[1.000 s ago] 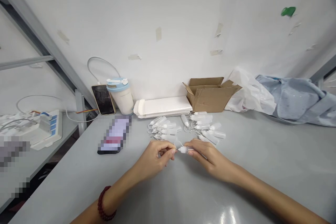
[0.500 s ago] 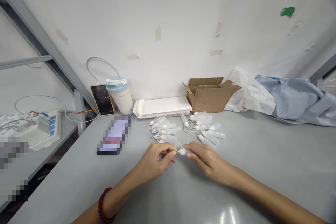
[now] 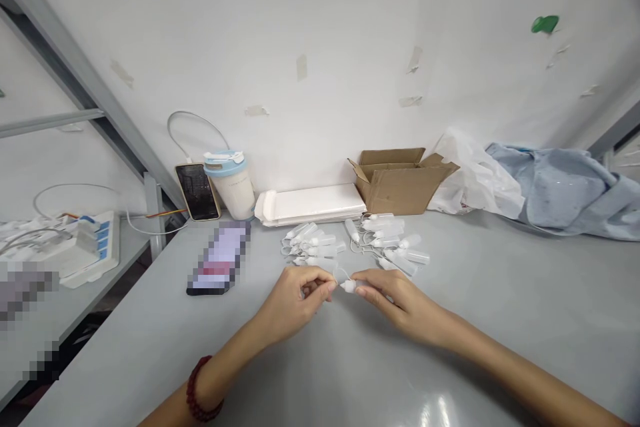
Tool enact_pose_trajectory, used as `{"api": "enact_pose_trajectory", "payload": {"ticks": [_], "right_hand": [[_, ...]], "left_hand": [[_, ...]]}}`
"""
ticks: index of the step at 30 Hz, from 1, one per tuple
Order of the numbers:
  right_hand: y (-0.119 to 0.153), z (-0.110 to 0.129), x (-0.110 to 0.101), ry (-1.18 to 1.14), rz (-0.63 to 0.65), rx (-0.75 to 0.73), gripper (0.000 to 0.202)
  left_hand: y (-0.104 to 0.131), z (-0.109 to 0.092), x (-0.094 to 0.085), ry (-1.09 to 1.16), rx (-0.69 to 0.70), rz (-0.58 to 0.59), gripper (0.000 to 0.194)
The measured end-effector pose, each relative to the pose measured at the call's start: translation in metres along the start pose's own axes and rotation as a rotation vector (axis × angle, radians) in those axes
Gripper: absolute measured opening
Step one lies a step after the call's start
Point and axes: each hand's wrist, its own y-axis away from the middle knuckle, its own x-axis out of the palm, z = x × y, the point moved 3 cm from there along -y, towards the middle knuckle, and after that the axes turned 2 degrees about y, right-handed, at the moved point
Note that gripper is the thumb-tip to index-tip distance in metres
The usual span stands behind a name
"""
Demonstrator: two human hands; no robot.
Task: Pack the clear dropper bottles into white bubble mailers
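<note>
My right hand [image 3: 395, 297] holds a small white dropper bottle [image 3: 349, 285] between thumb and fingers. Its pointed nozzle faces left, and the hand covers most of its body. From the bottle's neck a thin white cap strap [image 3: 342, 271] loops over to my left hand [image 3: 303, 293], whose thumb and forefinger are pinched on its far end. The tiny cap there is hidden by the fingertips. A narrow gap separates nozzle and left fingertips. Just beyond my hands lie two loose groups of similar bottles, a left group [image 3: 320, 240] and a right group [image 3: 395, 233].
Along the wall stand a phone [image 3: 197, 190], a blue-lidded cup [image 3: 233, 190], a flat white carton stack [image 3: 315, 203], an open cardboard box [image 3: 405, 187], a white plastic bag [image 3: 475, 177] and blue cloth [image 3: 565, 187]. Another phone [image 3: 220, 257] lies at left, beyond it a power strip [image 3: 95, 253].
My left fingertips have drawn slightly left, away from the nozzle, and the gap between them has widened. My right hand still holds the bottle in nearly the same place.
</note>
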Motion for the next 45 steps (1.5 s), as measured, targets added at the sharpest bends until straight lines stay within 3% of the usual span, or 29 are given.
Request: {"api": "enact_pose_trajectory", "payload": {"ticks": [8,14,20,25,30,35,45], "right_hand": [[0.000,-0.002,0.008,0.002,0.058,-0.032,0.034],[0.000,-0.007,0.003,0.007,0.066,0.029,0.031],[-0.002,-0.023,-0.013,0.184,-0.017,0.084,0.032],[-0.006,-0.042,-0.039,0.686,-0.214,0.056,0.023],[-0.003,-0.063,-0.058,1.122,-0.091,0.275,0.037],[-0.001,-0.074,-0.059,1.152,-0.030,0.353,0.040],[-0.003,-0.077,-0.054,1.110,0.058,0.374,0.039]], "left_hand": [[0.001,0.010,0.009,0.041,-0.055,0.045,0.021],[-0.001,0.006,0.004,0.086,-0.096,0.039,0.021],[-0.010,0.008,-0.019,0.072,-0.094,-0.144,0.021],[-0.014,0.019,-0.036,0.065,-0.109,-0.298,0.024],[-0.016,0.026,-0.036,0.008,-0.166,-0.319,0.028],[-0.015,0.029,-0.035,-0.081,-0.204,-0.343,0.034],[-0.013,0.026,-0.037,-0.160,-0.200,-0.450,0.034]]}}
